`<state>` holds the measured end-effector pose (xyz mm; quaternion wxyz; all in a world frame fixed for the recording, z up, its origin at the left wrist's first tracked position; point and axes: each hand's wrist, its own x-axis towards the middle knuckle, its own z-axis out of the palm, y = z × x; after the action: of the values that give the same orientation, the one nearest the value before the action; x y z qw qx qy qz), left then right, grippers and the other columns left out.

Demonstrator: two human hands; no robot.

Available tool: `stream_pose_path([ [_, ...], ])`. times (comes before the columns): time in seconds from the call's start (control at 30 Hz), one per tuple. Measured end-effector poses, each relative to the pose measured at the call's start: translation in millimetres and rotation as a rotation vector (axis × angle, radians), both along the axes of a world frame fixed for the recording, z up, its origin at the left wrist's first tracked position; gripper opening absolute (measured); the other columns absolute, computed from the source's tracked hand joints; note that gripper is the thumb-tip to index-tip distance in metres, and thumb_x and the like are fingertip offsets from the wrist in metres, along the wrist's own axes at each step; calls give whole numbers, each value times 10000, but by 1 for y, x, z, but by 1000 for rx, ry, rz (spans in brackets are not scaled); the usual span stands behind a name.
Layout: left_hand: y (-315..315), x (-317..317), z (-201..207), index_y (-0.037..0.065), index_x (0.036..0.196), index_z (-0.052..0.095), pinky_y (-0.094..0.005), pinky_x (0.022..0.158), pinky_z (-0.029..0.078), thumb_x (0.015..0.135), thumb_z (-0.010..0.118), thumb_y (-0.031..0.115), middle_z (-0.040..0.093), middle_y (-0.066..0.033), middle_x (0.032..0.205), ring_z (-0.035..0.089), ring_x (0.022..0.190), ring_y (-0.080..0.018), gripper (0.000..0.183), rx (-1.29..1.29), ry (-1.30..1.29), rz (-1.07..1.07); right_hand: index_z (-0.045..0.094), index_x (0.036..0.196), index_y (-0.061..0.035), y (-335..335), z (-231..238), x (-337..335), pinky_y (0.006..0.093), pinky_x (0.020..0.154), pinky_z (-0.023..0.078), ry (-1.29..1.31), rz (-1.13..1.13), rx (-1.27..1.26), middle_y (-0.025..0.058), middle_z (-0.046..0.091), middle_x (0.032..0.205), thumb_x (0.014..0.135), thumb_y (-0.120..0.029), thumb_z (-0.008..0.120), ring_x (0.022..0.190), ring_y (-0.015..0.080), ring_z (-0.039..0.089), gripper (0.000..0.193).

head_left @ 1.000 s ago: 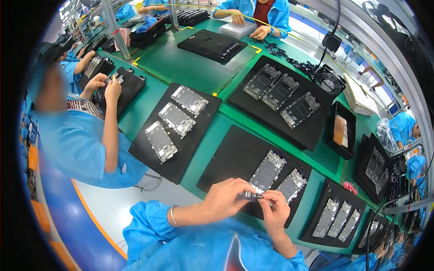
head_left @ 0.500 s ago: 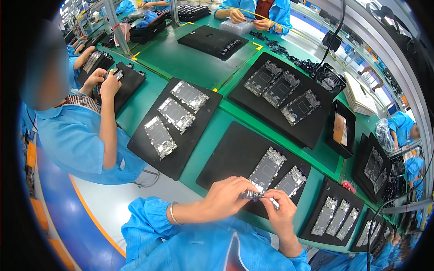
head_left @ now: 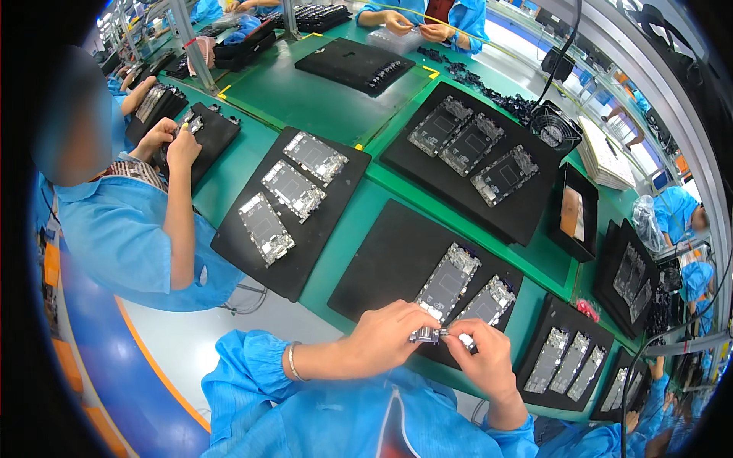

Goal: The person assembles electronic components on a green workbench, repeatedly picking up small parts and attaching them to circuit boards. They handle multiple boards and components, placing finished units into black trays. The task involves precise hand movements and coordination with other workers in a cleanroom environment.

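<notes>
My left hand [head_left: 382, 334] is closed in a pinch on a small dark electronic part [head_left: 425, 335] with silvery pieces on it. The right end of that part meets the fingertips of my right hand [head_left: 487, 357], closed as well. A small white piece [head_left: 466, 341] shows at the right fingers; what it is I cannot make out. Both hands hover over the near edge of a black foam pad [head_left: 374, 256]. On this pad, just beyond my hands, lie two flat phone assemblies with exposed circuitry, a longer one [head_left: 449, 282] and a shorter-looking one [head_left: 489, 302].
Black pads with more phone assemblies lie left [head_left: 286, 191], beyond [head_left: 504, 177] and right [head_left: 566, 365]. At the right stand a black open box [head_left: 584, 248] and a small fan [head_left: 556, 130]. A co-worker [head_left: 130, 229] sits close on my left; another person's hands [head_left: 416, 27] work across the table.
My right hand has shifted slightly right and down. The small part is turned a little, showing more of its silvery face. The left hand keeps its pinch.
</notes>
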<state>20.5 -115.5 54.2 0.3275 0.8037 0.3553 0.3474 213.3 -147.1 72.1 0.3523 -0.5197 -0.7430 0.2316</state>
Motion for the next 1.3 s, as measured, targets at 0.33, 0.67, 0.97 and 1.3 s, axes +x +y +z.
stream_pose_path([
  [0.33, 0, 6, 0, 92, 961, 627, -331, 683, 521, 649, 729, 16, 641, -47, 942, 610, 856, -242, 336, 14, 29, 50, 589, 867, -18, -4, -8, -4, 305, 652, 508, 66, -79, 34, 107, 646, 844, 721, 4, 714, 749, 233, 641, 193],
  [0.67, -5, 9, 3, 102, 960, 620, -334, 669, 516, 617, 720, 15, 635, -31, 945, 602, 856, -238, 368, 38, 46, 1, 555, 850, -25, -5, 5, 9, 327, 594, 508, -87, 45, 45, 99, 641, 831, 716, -12, 726, 718, 262, 639, 218],
  [0.97, -3, 10, 5, 102, 960, 605, -326, 653, 508, 614, 721, 15, 632, -34, 933, 600, 842, -235, 375, 36, 70, -40, 544, 857, -29, -1, 20, 15, 345, 572, 509, -202, 151, 65, 111, 637, 810, 726, -38, 722, 684, 278, 635, 221],
  [1.3, 12, 15, 2, 92, 977, 573, -353, 644, 499, 699, 698, 50, 598, -70, 886, 600, 838, -274, 308, -36, 33, -66, 576, 822, -14, 23, 28, 20, 335, 569, 499, -217, 158, -186, 120, 629, 785, 756, -75, 706, 668, 266, 636, 158],
])
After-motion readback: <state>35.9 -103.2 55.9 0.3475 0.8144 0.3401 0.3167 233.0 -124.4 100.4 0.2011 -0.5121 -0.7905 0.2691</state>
